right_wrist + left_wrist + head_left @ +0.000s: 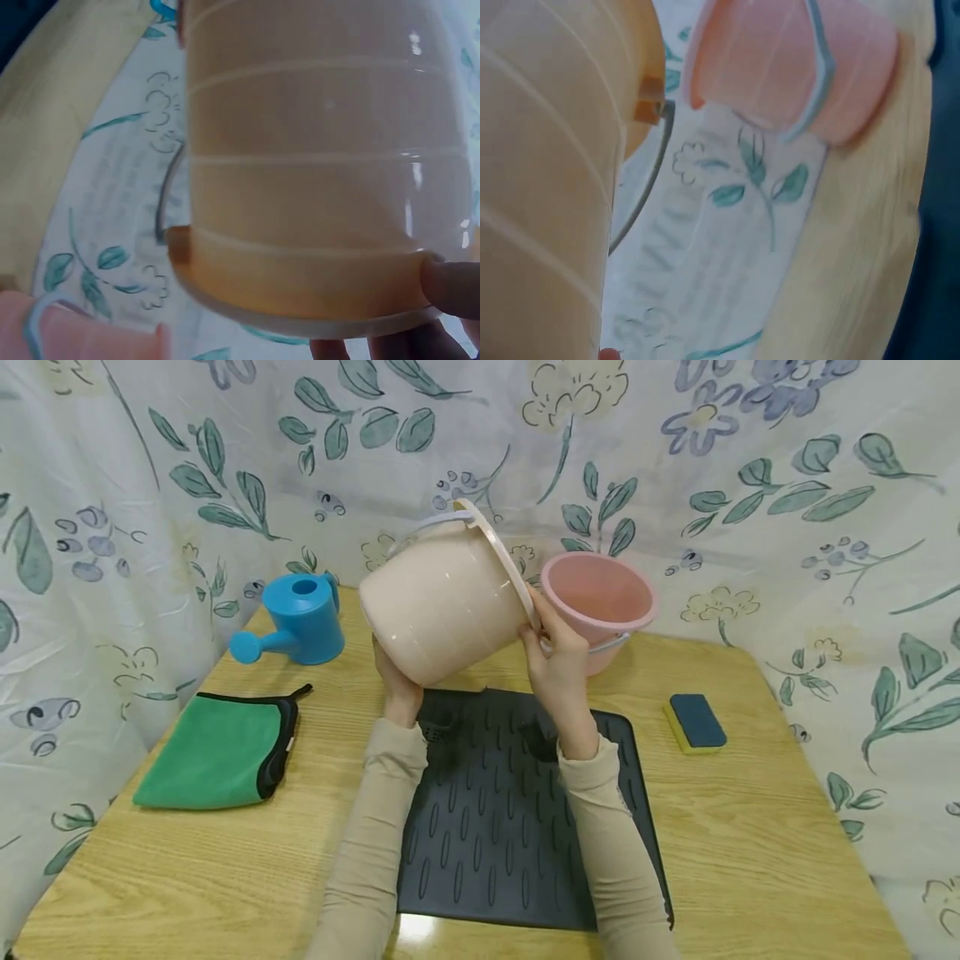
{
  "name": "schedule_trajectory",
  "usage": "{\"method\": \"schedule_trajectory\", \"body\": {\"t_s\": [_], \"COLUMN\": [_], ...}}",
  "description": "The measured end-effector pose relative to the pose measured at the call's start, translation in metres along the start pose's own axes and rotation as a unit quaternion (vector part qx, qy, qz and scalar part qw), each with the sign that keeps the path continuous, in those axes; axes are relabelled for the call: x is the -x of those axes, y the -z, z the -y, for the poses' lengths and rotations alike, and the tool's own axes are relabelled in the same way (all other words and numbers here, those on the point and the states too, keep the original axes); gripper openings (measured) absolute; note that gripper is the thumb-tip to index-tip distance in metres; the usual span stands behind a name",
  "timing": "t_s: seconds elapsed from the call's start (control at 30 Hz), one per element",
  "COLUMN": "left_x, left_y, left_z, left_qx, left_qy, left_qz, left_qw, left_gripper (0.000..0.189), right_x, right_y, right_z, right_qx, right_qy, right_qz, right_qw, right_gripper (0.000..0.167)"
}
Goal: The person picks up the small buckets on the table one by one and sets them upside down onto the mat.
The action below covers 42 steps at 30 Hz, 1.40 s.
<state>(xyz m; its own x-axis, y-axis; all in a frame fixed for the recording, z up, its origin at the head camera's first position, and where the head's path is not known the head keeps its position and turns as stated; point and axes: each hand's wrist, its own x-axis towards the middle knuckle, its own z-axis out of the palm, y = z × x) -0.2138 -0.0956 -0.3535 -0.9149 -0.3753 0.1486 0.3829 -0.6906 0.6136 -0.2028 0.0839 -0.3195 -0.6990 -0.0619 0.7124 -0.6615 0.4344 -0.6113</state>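
Note:
A cream bucket (446, 602) is held up in both hands over the dark mat, tipped on its side with its mouth toward the right. My left hand (400, 687) holds it low at the base end; its fingers are mostly hidden behind the bucket. At the rim my right hand (558, 664) grips, thumb on the outer wall and fingers (330, 349) over the lip, as the right wrist view shows. The bucket's handle (646, 187) hangs off the far side. Just right of the rim stands a pink bucket (572, 625) with a grey handle, upright on the table.
A black ribbed mat (487, 827) lies on the wooden table (750, 835) under my forearms. To the left are a blue watering can (311, 627) and a green pouch (213, 752) with black trim. A yellow and dark blue sponge (697, 722) lies right. Floral curtain (480, 435) surrounds the table.

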Motion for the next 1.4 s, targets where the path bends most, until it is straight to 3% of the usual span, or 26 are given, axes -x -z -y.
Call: {"method": "schedule_trajectory", "body": {"t_s": [0.07, 0.17, 0.23, 0.33, 0.4, 0.5, 0.63, 0.7, 0.8, 0.97, 1.13, 1.23, 1.4], "left_x": [-0.005, -0.014, -0.018, -0.017, -0.015, -0.011, -0.004, -0.001, 0.005, 0.016, 0.027, 0.033, 0.043], "left_y": [0.006, 0.013, 0.015, 0.011, 0.008, 0.002, -0.004, -0.008, -0.016, -0.03, -0.045, -0.054, -0.064], "left_z": [0.003, 0.01, 0.011, 0.007, 0.002, -0.004, -0.008, -0.01, -0.013, -0.015, -0.013, -0.011, -0.012], "left_qx": [-0.046, -0.111, -0.166, -0.258, -0.317, -0.4, -0.473, -0.5, -0.525, -0.556, -0.576, -0.6, -0.646], "left_qy": [-0.049, -0.126, -0.154, -0.17, -0.19, -0.233, -0.283, -0.303, -0.33, -0.37, -0.416, -0.421, -0.403], "left_qz": [0.049, 0.099, 0.099, 0.097, 0.103, 0.115, 0.126, 0.13, 0.139, 0.157, 0.18, 0.194, 0.221], "left_qw": [0.9965, 0.9808, 0.969, 0.946, 0.9234, 0.8792, 0.8244, 0.801, 0.7724, 0.7276, 0.6799, 0.6518, 0.6093], "left_gripper": [0.041, 0.092, 0.11, 0.109, 0.107, 0.103, 0.095, 0.091, 0.087, 0.081, 0.077, 0.078, 0.073], "right_x": [0.006, 0.015, 0.02, 0.026, 0.03, 0.036, 0.045, 0.049, 0.056, 0.068, 0.079, 0.084, 0.095], "right_y": [0.002, 0.005, 0.006, 0.009, 0.012, 0.015, 0.017, 0.017, 0.016, 0.012, 0.009, 0.007, 0.002], "right_z": [-0.005, -0.012, -0.015, -0.02, -0.023, -0.027, -0.032, -0.034, -0.035, -0.038, -0.041, -0.043, -0.045], "right_qx": [-0.021, -0.052, -0.073, -0.101, -0.113, -0.126, -0.158, -0.187, -0.23, -0.257, -0.282, -0.292, -0.307], "right_qy": [-0.035, -0.083, -0.114, -0.153, -0.178, -0.206, -0.231, -0.243, -0.254, -0.27, -0.305, -0.325, -0.361], "right_qz": [-0.007, -0.013, -0.018, -0.024, -0.027, -0.029, -0.03, -0.031, -0.039, -0.072, -0.09, -0.096, -0.099], "right_qw": [0.9991, 0.9951, 0.9906, 0.9828, 0.9771, 0.97, 0.9596, 0.9513, 0.9385, 0.9252, 0.9054, 0.8942, 0.875], "right_gripper": [0.044, 0.047, 0.048, 0.05, 0.051, 0.053, 0.054, 0.055, 0.056, 0.053, 0.05, 0.048, 0.05]}}
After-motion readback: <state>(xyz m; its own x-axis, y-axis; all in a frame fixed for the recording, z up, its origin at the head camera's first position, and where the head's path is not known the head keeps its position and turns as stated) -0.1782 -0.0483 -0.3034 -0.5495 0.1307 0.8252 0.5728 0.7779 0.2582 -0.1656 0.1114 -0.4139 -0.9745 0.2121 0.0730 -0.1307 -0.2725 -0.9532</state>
